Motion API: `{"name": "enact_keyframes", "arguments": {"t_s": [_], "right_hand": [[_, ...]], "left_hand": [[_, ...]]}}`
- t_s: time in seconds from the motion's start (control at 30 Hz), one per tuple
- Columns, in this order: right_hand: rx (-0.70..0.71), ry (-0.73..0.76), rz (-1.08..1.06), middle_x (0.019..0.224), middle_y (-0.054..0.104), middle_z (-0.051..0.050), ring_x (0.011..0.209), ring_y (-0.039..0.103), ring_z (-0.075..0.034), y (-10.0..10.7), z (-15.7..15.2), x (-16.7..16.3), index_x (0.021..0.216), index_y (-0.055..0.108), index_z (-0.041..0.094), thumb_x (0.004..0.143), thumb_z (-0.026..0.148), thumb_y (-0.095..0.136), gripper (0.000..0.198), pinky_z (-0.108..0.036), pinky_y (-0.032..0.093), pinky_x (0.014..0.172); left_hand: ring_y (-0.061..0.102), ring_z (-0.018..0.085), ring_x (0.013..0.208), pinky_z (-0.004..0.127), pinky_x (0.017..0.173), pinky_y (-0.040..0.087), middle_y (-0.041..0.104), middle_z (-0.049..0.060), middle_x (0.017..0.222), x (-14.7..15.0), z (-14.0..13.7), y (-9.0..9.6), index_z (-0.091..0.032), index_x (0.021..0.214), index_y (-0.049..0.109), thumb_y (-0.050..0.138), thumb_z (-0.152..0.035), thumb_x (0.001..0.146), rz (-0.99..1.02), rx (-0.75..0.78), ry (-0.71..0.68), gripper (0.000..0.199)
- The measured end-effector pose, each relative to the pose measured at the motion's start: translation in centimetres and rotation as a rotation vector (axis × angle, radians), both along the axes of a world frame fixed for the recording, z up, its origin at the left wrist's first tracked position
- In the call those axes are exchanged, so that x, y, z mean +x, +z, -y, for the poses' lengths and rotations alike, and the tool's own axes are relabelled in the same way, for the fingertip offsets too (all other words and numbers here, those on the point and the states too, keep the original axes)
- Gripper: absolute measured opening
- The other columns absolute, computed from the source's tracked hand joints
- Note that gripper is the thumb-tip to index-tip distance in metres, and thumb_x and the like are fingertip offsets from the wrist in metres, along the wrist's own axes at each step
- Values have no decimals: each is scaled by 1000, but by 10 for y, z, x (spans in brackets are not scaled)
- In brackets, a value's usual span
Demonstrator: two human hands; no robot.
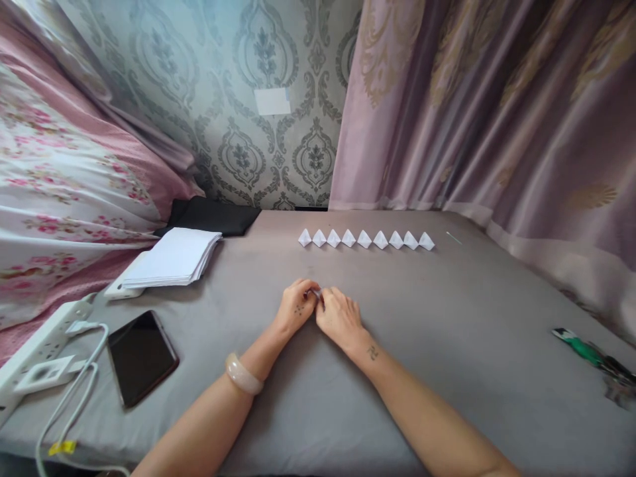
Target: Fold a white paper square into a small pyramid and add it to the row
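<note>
Left hand [297,306] and right hand [338,315] are meeting at centre of the grey counter [447,344], knuckles up, fingertips pinching together on a small white paper piece [315,292]. Both hands are curling narrow around it; only a sliver of the paper is showing between the fingers, so its fold shape can't be read. Forearms are lying flat on the counter, converging in a V; a pale bangle [243,374] is sitting on the left wrist.

Beyond the hands, a row of folded white paper triangles [366,239] is lining up side by side near the curtain [487,112]. Far left: stack of white paper sheets [173,257], with a black phone [141,356] lying nearer, beside a white power strip [44,348]. Far right edge: green-handled tool [583,349].
</note>
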State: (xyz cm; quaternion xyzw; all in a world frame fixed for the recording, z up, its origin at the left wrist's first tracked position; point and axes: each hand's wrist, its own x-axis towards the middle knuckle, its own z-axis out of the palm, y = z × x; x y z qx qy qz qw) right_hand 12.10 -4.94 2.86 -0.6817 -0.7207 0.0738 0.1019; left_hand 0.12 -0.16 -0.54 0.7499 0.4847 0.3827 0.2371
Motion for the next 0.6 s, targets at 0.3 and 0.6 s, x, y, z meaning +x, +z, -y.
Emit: {"name": "enact_keyframes", "arguments": {"t_s": [0.3,0.6], "right_hand": [[11,63,-27,102,63,-8,97,61,-20,-7,2,7,101,60,21,95,29,31,31,-29,43,75],[15,80,-52,100,63,-8,92,62,-19,-9,4,5,102,62,21,94,26,32,31,-28,42,73]], "left_hand": [[63,13,75,22,75,46,71,3,83,-1,5,3,-19,88,69,41,-9,79,-100,-30,-59,31],[62,13,67,23,71,46,69,2,71,0,6,8,-17,85,70,42,-11,78,-87,-141,36,29]]}}
